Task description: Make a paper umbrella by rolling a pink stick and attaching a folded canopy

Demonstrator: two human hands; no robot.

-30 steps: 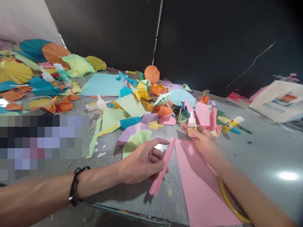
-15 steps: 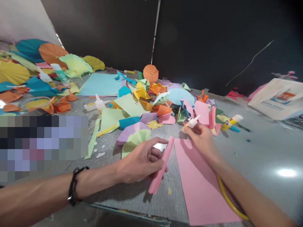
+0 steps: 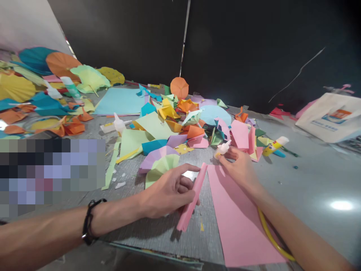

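Left hand (image 3: 169, 192): lower centre of the frame, fingers curled closed around a folded pink strip (image 3: 191, 199), thumb on top; black bracelet (image 3: 88, 222) at the wrist.
Right hand (image 3: 242, 169): right of centre, fingertips pinched on a small glue bottle (image 3: 222, 148), which is tipped over and blurred; fill level cannot be told.
Pink sheet (image 3: 239, 218): flat on the grey table (image 3: 310, 180), lower right, just beside the strip and under the right forearm.
Second glue bottle (image 3: 120, 124): upright, left of centre.
Yellow glue stick (image 3: 275, 145): lying right of the paper pile (image 3: 191, 120).
White bag (image 3: 329, 116): right edge; contents not visible.
Paper fans (image 3: 56, 75): upper left.
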